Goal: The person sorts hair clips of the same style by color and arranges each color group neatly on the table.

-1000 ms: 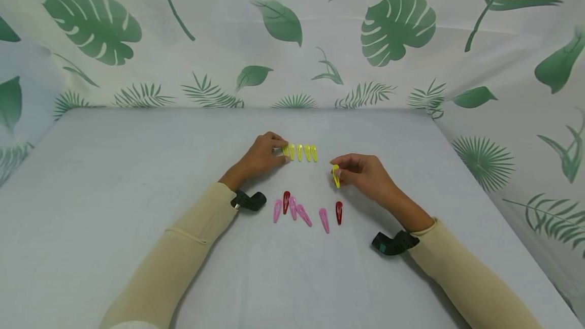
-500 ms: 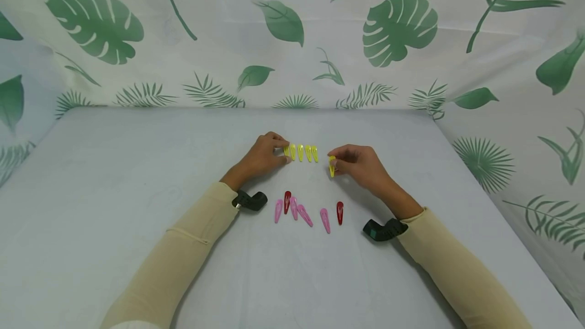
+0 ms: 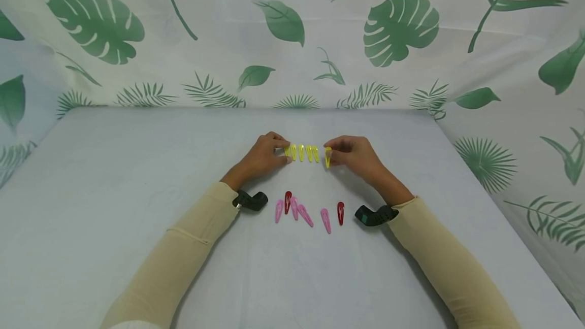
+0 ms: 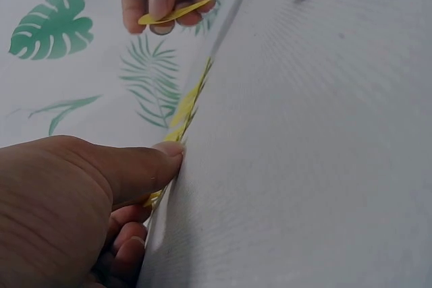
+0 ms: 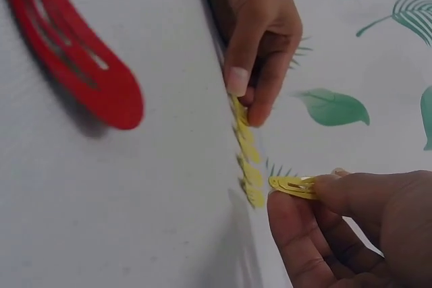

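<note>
Several yellow snap hair clips [image 3: 301, 153] lie side by side in a row on the table. My left hand [image 3: 264, 155] is at the row's left end, thumb and index finger pinching the leftmost clip, which they partly cover. Just right of the row, my right hand [image 3: 358, 159] pinches another yellow hair clip [image 5: 295, 186] between thumb and fingers. That clip is held above the table, apart from the row. Nearer the front lie several pink hair clips [image 3: 325, 220], with one red hair clip [image 3: 287, 202] among them and a second red hair clip [image 3: 340, 213] at the right.
A white cloth covers the table [image 3: 205, 278]. Behind it hangs a white curtain [image 3: 205, 55] printed with green leaves. Black wrist cameras [image 3: 377, 216] sit on both sleeves, the right one close to the right-hand red clip.
My right hand has moved forward and left with its yellow clip, close to the row's right end. The left hand stays at the row's left end. The pink and red clips have not moved.
</note>
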Demonstrator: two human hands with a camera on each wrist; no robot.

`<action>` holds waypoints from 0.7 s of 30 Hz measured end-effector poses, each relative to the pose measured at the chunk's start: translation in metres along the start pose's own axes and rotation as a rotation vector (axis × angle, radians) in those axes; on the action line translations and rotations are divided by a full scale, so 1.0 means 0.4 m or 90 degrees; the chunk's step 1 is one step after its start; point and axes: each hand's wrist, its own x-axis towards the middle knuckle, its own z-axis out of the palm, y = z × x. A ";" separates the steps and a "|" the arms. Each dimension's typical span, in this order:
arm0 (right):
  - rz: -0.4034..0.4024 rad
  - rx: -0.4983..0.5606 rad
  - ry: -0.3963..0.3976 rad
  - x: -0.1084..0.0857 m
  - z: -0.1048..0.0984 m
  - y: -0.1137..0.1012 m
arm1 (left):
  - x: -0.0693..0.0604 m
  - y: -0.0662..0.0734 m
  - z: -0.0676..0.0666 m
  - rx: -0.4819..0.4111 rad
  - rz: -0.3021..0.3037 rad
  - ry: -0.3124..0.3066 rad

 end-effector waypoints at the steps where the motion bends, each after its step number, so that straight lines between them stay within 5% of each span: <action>1: 0.001 -0.002 -0.001 0.004 0.001 -0.002 | 0.000 -0.001 0.000 -0.001 0.000 0.000; 21: 0.024 -0.094 0.006 0.068 0.011 0.016 | 0.001 -0.002 -0.003 -0.001 -0.001 0.001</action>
